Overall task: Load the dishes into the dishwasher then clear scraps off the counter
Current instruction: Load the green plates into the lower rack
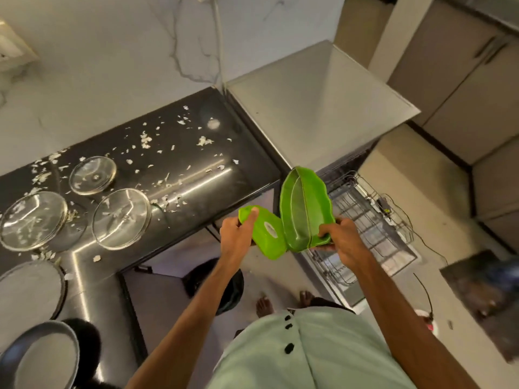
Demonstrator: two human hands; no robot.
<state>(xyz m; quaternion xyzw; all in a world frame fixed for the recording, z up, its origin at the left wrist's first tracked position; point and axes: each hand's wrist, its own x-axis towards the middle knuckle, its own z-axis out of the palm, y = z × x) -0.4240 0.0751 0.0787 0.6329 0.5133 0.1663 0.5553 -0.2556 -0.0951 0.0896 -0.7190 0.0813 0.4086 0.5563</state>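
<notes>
left hand (237,237) grips one green tub (268,240); right hand (344,243) grips one leaf plate (304,203); three glass lids (121,219) nearby

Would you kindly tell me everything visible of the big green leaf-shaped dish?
The big green leaf-shaped dish looks like glossy plastic, with a midrib line and pointed tip; a doubled rim hints at two nested pieces. It stands on edge, tip up, near the wire dishwasher rack. The right hand grips its lower edge. Its left edge seems to meet the small green rectangular dish in the left hand.
</notes>
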